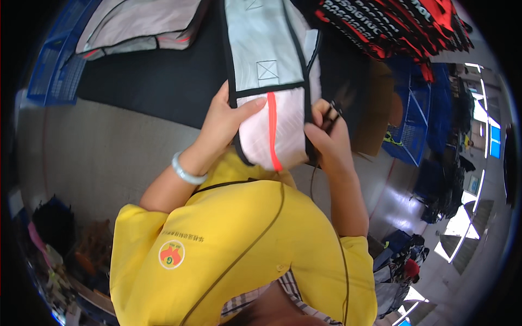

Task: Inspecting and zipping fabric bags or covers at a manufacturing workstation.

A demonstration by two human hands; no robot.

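Note:
A sewn fabric piece (287, 127), pale pink with black binding, a light grey panel and a red-orange zipper strip (272, 127), hangs in front of my chest. My left hand (225, 117) is closed on its left edge, thumb on top and the fingers hidden behind. At the opposite edge, my right hand (330, 138) has its thumb and curled fingers against the black binding. That same hand carries a small pair of dark scissors (333, 111), whose blades point away from me and look blurred. A stitched crossed square shows on the grey panel.
On the black tabletop (147, 87), similar pale pink pieces (141, 27) are stacked at the far left. Black-and-red printed pieces (402, 27) lie in a pile at the far right. Blue plastic crates (54, 76) flank the table, and a cardboard box (375, 114) stands at right.

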